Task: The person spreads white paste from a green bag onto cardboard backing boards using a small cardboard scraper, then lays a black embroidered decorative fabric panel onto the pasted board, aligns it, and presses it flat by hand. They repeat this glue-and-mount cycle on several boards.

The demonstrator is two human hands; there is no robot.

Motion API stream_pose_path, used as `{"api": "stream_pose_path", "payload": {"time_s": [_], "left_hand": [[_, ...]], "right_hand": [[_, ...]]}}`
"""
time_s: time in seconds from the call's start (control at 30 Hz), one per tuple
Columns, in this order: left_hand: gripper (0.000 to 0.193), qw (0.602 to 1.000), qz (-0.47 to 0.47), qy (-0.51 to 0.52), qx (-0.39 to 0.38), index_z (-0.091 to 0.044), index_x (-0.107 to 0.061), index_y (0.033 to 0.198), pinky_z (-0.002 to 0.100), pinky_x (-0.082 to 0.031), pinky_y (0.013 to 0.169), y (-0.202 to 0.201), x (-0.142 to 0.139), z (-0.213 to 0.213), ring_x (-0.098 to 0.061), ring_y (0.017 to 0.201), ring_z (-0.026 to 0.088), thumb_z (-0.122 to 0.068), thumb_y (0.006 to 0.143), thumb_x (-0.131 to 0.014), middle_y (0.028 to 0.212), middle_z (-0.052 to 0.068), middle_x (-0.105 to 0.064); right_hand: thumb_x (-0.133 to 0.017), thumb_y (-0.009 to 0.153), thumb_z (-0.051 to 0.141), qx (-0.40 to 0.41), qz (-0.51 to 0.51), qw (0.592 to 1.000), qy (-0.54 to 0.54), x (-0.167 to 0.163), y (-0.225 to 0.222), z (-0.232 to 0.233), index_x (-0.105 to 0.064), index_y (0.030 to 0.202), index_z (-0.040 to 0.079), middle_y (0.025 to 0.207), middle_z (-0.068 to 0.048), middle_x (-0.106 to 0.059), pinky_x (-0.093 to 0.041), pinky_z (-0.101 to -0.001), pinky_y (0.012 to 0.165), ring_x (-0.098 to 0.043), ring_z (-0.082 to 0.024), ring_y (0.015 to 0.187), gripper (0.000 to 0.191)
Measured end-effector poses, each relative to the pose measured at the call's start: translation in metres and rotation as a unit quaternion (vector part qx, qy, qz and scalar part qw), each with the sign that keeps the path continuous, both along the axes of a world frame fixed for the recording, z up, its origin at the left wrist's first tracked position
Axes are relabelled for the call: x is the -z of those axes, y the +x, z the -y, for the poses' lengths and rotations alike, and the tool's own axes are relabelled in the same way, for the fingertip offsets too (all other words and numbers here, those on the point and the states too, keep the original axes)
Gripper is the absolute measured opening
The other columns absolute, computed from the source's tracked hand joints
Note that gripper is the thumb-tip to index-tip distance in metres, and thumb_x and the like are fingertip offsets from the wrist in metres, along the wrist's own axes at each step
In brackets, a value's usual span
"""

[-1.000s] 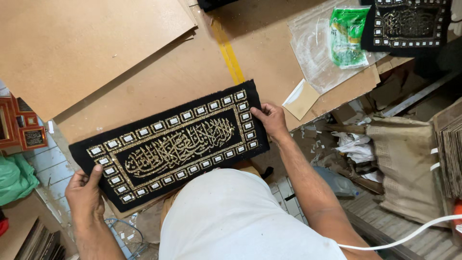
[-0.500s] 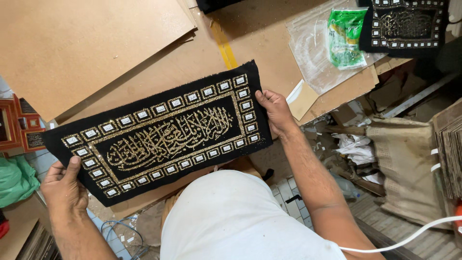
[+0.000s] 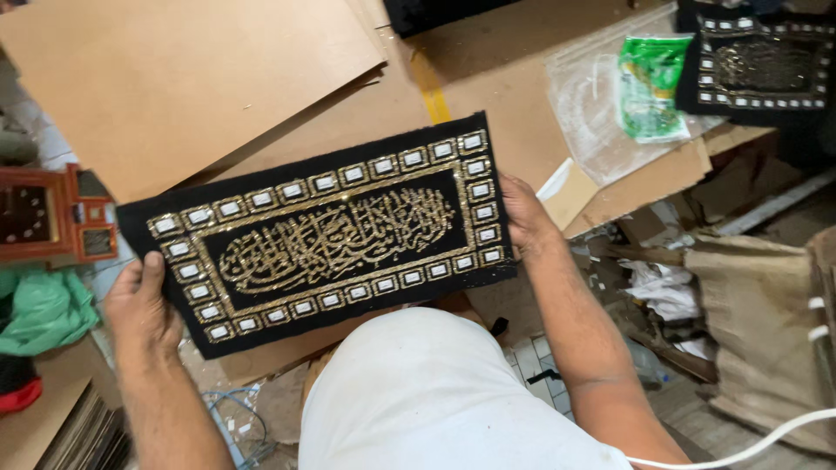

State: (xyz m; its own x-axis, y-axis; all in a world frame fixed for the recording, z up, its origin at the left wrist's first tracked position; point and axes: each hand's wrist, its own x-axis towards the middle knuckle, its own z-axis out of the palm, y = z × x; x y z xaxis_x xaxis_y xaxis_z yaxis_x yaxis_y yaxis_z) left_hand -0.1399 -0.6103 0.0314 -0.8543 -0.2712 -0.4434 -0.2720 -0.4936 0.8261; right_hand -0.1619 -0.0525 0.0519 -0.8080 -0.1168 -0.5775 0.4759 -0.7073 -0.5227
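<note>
I hold a long black panel (image 3: pixel 322 235) with gold ornamental lettering and a border of small white squares, tilted with its right end higher. My left hand (image 3: pixel 139 305) grips its lower left end, thumb on the front. My right hand (image 3: pixel 522 213) grips its right edge. The panel hangs above brown cardboard sheets (image 3: pixel 192 78), over my white-clad lap.
A second black and gold panel (image 3: pixel 758 65) lies at the top right beside a green packet (image 3: pixel 649 83) on clear plastic. A red wooden frame (image 3: pixel 52 213) and green cloth (image 3: pixel 39 309) sit left. Burlap sacking (image 3: pixel 766 322), paper scraps and a white cable (image 3: pixel 749 444) lie right.
The panel has been lifted and shifted up and to the left in my hands, now closer to the camera. Both hands keep their grip on its ends.
</note>
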Motion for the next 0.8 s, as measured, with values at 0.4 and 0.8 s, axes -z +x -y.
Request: {"api": "stream_pose_path", "payload": {"time_s": [0.4, 0.8], "left_hand": [[0.030, 0.987, 0.007, 0.160, 0.029, 0.001, -0.071, 0.117, 0.035, -0.063, 0.078, -0.022, 0.014, -0.009, -0.075, 0.087, 0.019, -0.026, 0.105, -0.064, 0.104, 0.012, -0.076], [0.036, 0.987, 0.006, 0.161, 0.019, 0.001, -0.070, 0.120, 0.035, -0.062, 0.084, -0.022, -0.010, -0.008, -0.074, 0.095, 0.019, -0.031, 0.102, -0.067, 0.110, 0.012, -0.076]], "right_hand": [[-0.063, 0.111, 0.012, -0.015, -0.001, 1.000, -0.025, 0.039, -0.012, -0.020, -0.069, 0.123, -0.005, 0.110, -0.016, -0.076, -0.064, -0.0383, 0.082, -0.076, -0.023, 0.094, 0.022], [-0.064, 0.102, 0.053, -0.020, -0.056, 0.998, -0.003, 0.008, -0.005, -0.006, -0.064, 0.134, -0.006, 0.121, -0.017, -0.074, -0.061, -0.0399, 0.094, -0.074, -0.025, 0.107, 0.067]]}}
